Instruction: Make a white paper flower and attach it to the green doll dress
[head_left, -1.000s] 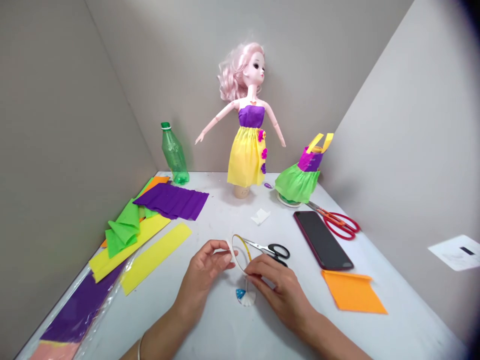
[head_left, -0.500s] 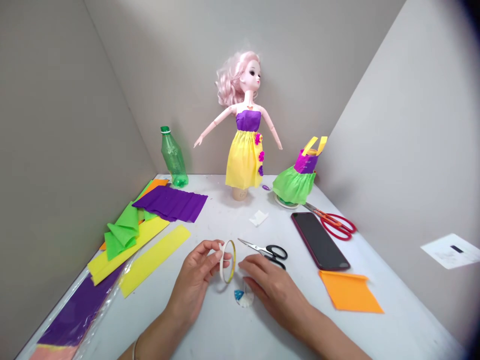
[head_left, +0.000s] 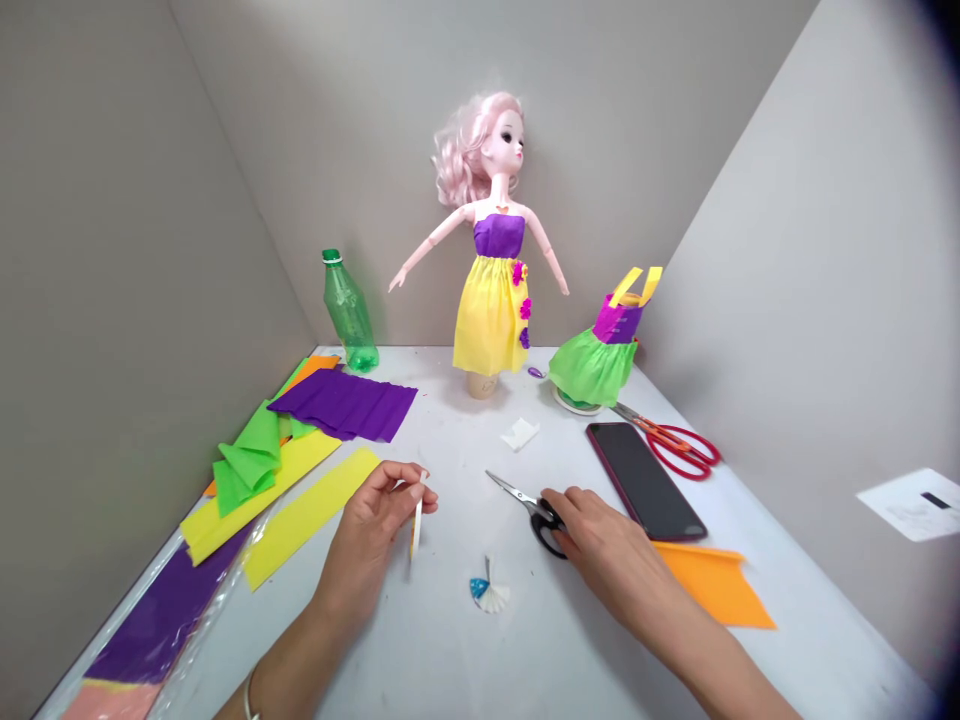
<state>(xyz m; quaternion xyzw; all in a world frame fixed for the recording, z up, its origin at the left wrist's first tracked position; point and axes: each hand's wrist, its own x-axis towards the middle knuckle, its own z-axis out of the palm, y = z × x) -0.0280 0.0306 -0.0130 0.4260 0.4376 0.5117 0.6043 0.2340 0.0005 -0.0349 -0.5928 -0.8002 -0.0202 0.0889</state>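
My left hand [head_left: 388, 505] pinches a narrow tape roll [head_left: 418, 515], white outside with some yellow, now seen almost edge-on above the table. On the right, my right hand [head_left: 600, 530] has its fingers closed around the black handles of small scissors [head_left: 517, 492]. The scissors' blades point to the far left and lie close to the tabletop; part of the handles is hidden under the fingers. Between my hands lies a small fan-shaped blue and white piece [head_left: 491, 595] with a thin strip standing up from it.
A doll [head_left: 491, 310] in a purple and yellow dress stands at the back, a green bottle [head_left: 349, 315] to its left. A small green-skirted dress [head_left: 600, 360], red scissors [head_left: 679, 448], a phone [head_left: 645, 480] and orange paper [head_left: 712, 585] are right. Coloured sheets [head_left: 345, 400] lie left.
My right hand has moved right, away from the tape roll, and closed on the black scissors, which have turned slightly. My left hand has shifted left and turned the roll edge-on.
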